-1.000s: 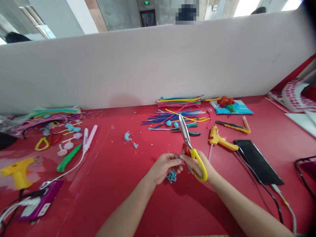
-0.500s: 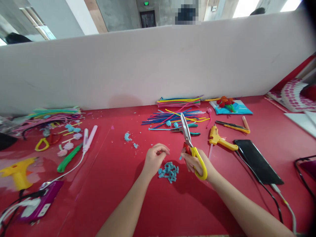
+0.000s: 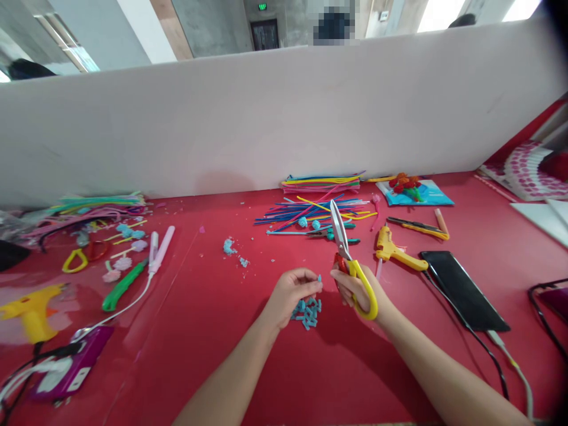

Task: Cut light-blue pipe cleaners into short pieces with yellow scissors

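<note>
My left hand (image 3: 296,291) pinches a short blue pipe cleaner piece (image 3: 319,278) between thumb and fingertips. Just below it, a small pile of cut blue pipe cleaner pieces (image 3: 309,316) lies on the red table, partly covered by that hand. In my right hand (image 3: 355,287) are scissors (image 3: 348,254) with yellow and red handles, their blades pointing up and away and looking closed. A narrow gap separates the two hands. Beyond the scissors lie pliers (image 3: 331,234) with dark green handles and two small blue fuzzy balls (image 3: 302,222).
Loose pipe cleaners (image 3: 306,212) and a bundle (image 3: 322,184) lie by the white partition (image 3: 266,130). To the right are a yellow glue gun (image 3: 393,248), a craft knife (image 3: 419,228) and a black phone (image 3: 464,290). At left are a green-handled tool (image 3: 124,285) and a purple power strip (image 3: 73,364).
The blue piece that was at my right fingers is now pinched in my left hand, which moved right and slightly down. The right hand and scissors shifted slightly right.
</note>
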The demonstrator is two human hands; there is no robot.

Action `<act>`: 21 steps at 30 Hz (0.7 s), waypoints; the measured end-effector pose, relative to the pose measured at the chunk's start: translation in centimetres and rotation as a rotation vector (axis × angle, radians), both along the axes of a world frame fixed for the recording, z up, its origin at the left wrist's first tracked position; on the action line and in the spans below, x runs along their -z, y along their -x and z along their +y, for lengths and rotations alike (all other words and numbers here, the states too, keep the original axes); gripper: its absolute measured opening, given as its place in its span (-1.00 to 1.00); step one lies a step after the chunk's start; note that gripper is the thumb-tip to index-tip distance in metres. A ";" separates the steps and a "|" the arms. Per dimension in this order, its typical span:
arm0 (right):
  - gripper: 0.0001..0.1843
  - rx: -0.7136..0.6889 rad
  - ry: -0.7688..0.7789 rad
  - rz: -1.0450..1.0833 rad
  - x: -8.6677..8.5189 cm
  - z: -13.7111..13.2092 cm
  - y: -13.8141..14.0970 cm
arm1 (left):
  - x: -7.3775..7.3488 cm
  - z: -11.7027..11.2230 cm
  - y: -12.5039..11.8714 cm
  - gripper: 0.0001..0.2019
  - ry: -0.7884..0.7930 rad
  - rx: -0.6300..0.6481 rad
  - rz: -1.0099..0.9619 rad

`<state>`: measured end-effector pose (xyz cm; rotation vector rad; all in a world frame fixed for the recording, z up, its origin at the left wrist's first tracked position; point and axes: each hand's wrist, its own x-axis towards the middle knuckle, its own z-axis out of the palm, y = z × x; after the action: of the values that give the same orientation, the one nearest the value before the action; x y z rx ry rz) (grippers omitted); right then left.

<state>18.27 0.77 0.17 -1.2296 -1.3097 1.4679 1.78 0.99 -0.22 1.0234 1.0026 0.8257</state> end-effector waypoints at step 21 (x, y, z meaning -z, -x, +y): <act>-0.81 0.191 0.090 -0.493 0.3 2.2 -3.5 | 0.6 1.3 1.7 -0.75 -0.561 -0.123 0.595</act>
<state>21.77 3.01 -0.16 -1.8028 -1.3978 1.1362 0.05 2.33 -0.87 1.7685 1.3798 0.9521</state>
